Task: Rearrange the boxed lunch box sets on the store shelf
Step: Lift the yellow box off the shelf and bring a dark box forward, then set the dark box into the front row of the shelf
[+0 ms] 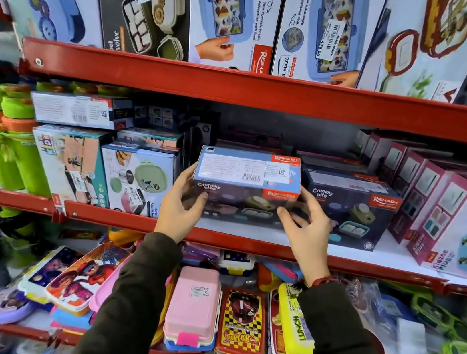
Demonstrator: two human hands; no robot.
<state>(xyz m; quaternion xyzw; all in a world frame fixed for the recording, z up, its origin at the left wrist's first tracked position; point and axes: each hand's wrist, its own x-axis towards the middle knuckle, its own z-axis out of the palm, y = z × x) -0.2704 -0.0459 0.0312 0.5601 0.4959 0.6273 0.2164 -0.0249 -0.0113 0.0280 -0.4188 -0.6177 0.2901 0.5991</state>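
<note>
A dark "Crunchy bite" lunch box set [246, 190] with a light blue top panel sits at the front of the middle shelf [247, 243]. My left hand [183, 205] grips its left end and my right hand [306, 229] grips its lower right corner. A second "Crunchy bite" box [350, 211] stands just to its right, a little further back. More dark boxes lie stacked behind them, partly hidden.
Left of the held box stand a green-lid lunch set box [138, 181] and a teal box [69, 162]. Pink "Kidzee Plus" boxes [453, 225] line the right. Green bottles [8, 145] stand far left. Tall boxes fill the upper shelf; loose lunch boxes [192, 309] fill the lower one.
</note>
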